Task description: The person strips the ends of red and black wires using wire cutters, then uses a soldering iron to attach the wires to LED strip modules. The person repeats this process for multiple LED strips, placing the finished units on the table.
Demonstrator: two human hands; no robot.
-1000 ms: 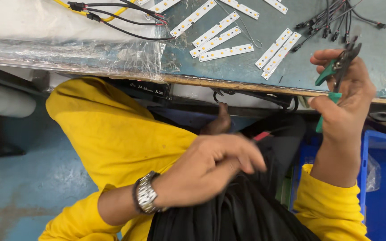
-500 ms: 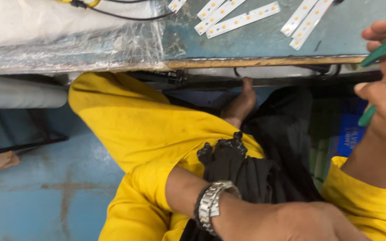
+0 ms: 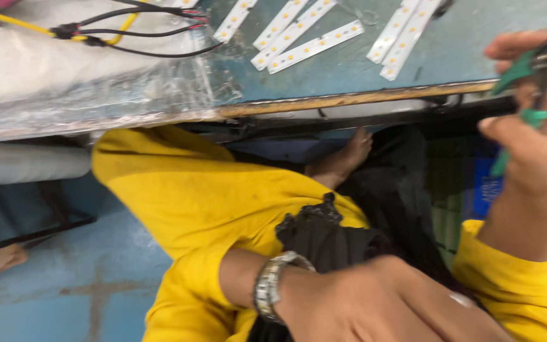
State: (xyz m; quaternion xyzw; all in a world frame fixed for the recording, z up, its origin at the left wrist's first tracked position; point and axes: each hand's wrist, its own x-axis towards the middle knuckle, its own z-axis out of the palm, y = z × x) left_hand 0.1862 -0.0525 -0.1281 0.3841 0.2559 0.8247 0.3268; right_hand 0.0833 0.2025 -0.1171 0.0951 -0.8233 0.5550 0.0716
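A blue-green workbench (image 3: pixel 362 69) is seen running across the top, with a worn blue floor (image 3: pixel 64 297) spread below it. At the far left of the bench, well away from both hands, yellow and black wires (image 3: pixel 115 31) are laid over a sheet of clear plastic wrap (image 3: pixel 96 95). Farther along, up and to the left of the right hand, several white LED strips (image 3: pixel 314 45) are scattered on the bare bench top. Below the bench edge, a lap in yellow cloth (image 3: pixel 191 196) is seen, and a bare foot (image 3: pixel 343 158) is tucked under the bench. The left hand (image 3: pixel 387 304) is held low in the foreground, a metal wristwatch (image 3: pixel 270 285) worn at its wrist; its fingers are curled loosely downward over dark fabric (image 3: pixel 324 237), and whether anything is gripped cannot be told. At the far right, the right hand (image 3: pixel 539 145) is closed around green-handled pliers (image 3: pixel 527 69), raised just beyond the bench edge.
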